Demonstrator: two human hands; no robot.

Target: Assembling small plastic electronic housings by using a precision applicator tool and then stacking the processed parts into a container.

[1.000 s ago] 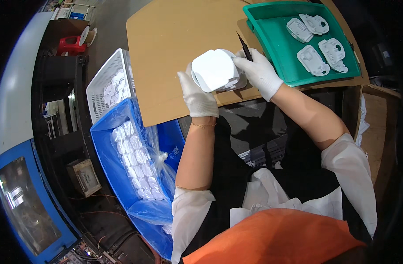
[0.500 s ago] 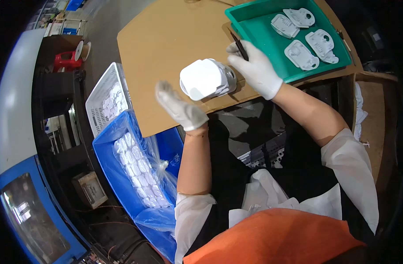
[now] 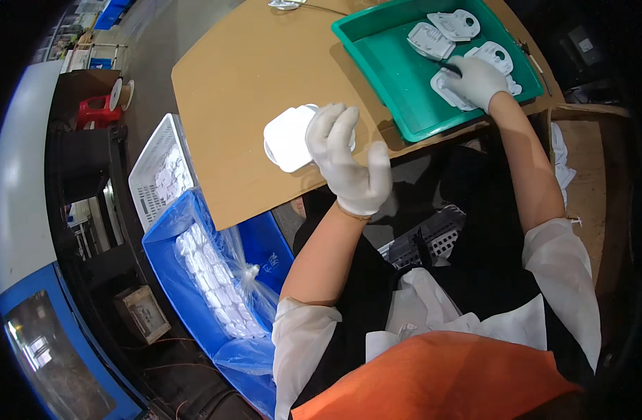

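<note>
Head view, my entry for this station: one tan board tabletop (image 3: 244,77), with dark floor, a grey curved panel and a red stool (image 3: 97,110) far off to the left of the fingers.

One stack of white plastic covers (image 3: 287,138) lies on the board, just beyond my left hand (image 3: 350,162); that gloved hand is released, fingers spread, fingertips over the stack's right edge; I cannot tell whether they touch it.

One green tray (image 3: 394,77) sits beyond and to the right. I count about four white covers (image 3: 431,38) in it. My right hand (image 3: 475,80) rests inside, fingers curled on a cover and a dark pen-like tool.

Below the left fingers: one white basket (image 3: 153,168), one blue crate (image 3: 174,280) lined with a bag of white parts.
</note>
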